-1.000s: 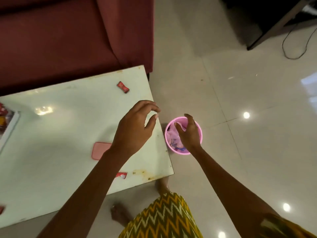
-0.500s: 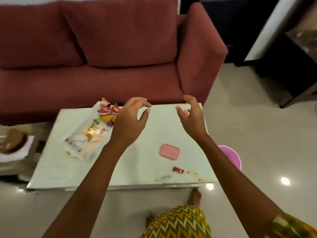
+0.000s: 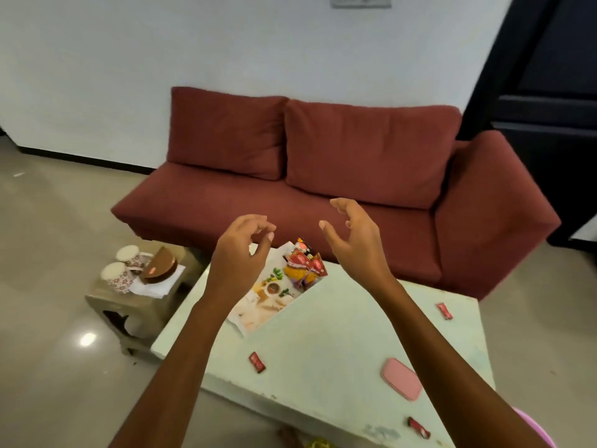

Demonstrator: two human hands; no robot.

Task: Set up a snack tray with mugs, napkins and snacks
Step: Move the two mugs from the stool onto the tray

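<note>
A printed tray (image 3: 263, 310) lies on the far left part of the pale table (image 3: 323, 350), with red and yellow snack packets (image 3: 305, 266) piled at its far end. Three small red candy wrappers lie loose on the table: one near the left front (image 3: 257, 362), one at the right edge (image 3: 444, 310), one at the near right corner (image 3: 418, 427). Two floral mugs (image 3: 121, 270) stand on a low stool (image 3: 135, 313) left of the table, beside white napkins (image 3: 153, 287) under a brown holder (image 3: 160, 268). My left hand (image 3: 240, 253) and my right hand (image 3: 353, 240) hover empty above the tray, fingers curled apart.
A pink flat case (image 3: 401, 378) lies on the table's near right part. A pink bin (image 3: 533, 428) peeks out at the bottom right, on the floor. A red sofa (image 3: 323, 195) stands right behind the table. Shiny floor spreads to the left.
My right hand came out of the pink bin, and both hands rose over the table. The view swung up and left, from the bin to the tray, stool and sofa.
</note>
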